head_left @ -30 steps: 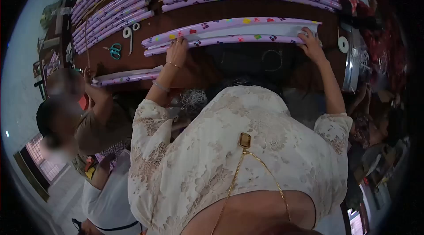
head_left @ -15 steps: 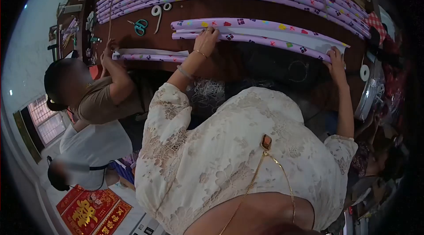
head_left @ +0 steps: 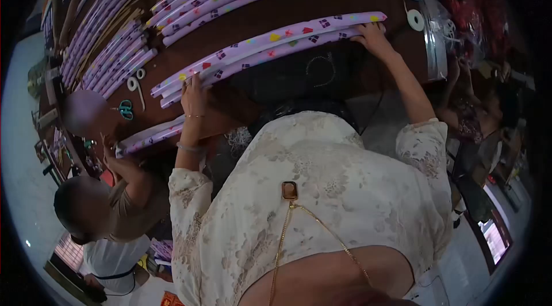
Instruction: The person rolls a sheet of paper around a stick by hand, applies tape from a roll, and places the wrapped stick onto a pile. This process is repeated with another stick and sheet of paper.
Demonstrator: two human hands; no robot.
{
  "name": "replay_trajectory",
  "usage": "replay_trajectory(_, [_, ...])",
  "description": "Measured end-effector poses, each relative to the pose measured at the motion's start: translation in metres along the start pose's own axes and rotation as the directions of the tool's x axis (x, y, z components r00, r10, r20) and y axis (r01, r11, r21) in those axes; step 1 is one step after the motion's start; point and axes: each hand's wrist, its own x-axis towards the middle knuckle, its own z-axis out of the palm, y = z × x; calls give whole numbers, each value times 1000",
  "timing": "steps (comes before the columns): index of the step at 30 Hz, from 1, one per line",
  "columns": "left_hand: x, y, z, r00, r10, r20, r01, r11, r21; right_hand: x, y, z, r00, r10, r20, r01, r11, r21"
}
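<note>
Two long lilac patterned paper rolls lie side by side along the near edge of the brown table, the far roll (head_left: 287,34) and the near roll (head_left: 253,63), almost touching. My left hand (head_left: 193,96) rests at their left part, its fingertips on the far roll. Near their right end, my right hand (head_left: 372,38) has its fingers spread over both rolls. How firmly the left fingers grip is too small to tell.
More rolls (head_left: 230,0) lie at the back. Scissors (head_left: 125,110), white tape rolls (head_left: 132,84) and another tape roll (head_left: 415,19) are on the table (head_left: 397,58). A co-worker (head_left: 129,185) at the left handles a shorter roll (head_left: 152,136). Other people are at both sides.
The view has turned and shifted right. The gap between the two rolls has narrowed. My left hand has moved towards their left end, and my right hand now lies over their right end.
</note>
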Motion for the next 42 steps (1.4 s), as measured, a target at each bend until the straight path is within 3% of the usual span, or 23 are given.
replay_trajectory(1, [1,-8,2,993,34,109,-40,998,51,-1,-1,0,1000,23,-2,-23,1000,-7])
replay_trajectory(5, [-2,-16,6,995,87,52,-92,991,94,1,-7,-10,995,100,-9,-97,984,150])
replay_trajectory(7, [-2,-11,-1,993,95,67,-100,993,69,0,-10,-15,995,90,47,-92,995,48])
replay_trajectory(8, [-1,-10,1,990,39,139,-55,992,117,-1,-6,-12,1000,8,-28,-5,994,111])
replay_trajectory(11, [-4,-8,2,988,151,-23,-146,979,139,1,-9,-19,998,47,49,-54,988,144])
replay_trajectory(15, [-2,-11,2,982,177,-64,-161,966,201,-1,-9,-21,999,33,4,-33,987,154])
replay_trajectory(18, [3,-11,-5,989,138,46,-143,981,134,-1,-7,-18,999,3,-47,2,993,114])
replay_trajectory(20, [7,-10,-8,988,115,103,-125,987,103,0,-6,-12,984,2,-180,12,997,79])
replay_trajectory(22, [9,-10,-13,983,78,167,-92,993,76,-3,-9,-13,982,-7,-187,17,999,52])
replay_trajectory(24, [10,-8,-14,985,167,-30,-167,986,19,-3,-10,-14,981,-24,-195,30,999,27])
replay_trajectory(25, [10,-7,-15,990,129,-50,-130,992,-3,-4,-10,-14,982,3,-190,4,999,40])
replay_trajectory(28, [11,-7,-17,1000,23,16,-22,998,-58,-1,-2,-9,983,4,-185,6,998,57])
replay_trajectory(29, [12,-14,-12,995,94,-47,-98,988,-116,-1,-2,-7,982,-13,-189,24,998,55])
replay_trajectory(32, [13,-23,-8,991,131,24,-131,991,-18,1,-6,-10,980,20,-198,-10,999,51])
replay_trajectory(36, [8,-17,-7,996,87,-17,-88,996,-21,4,-4,-6,974,-1,-227,15,998,60])
replay_trajectory(38, [8,-11,-15,993,83,85,-81,996,-26,4,-4,-10,987,-32,-159,39,998,43])
replay_trajectory(42, [0,-10,-10,998,66,-14,-66,997,-43,2,1,0,958,-66,-278,80,996,39])
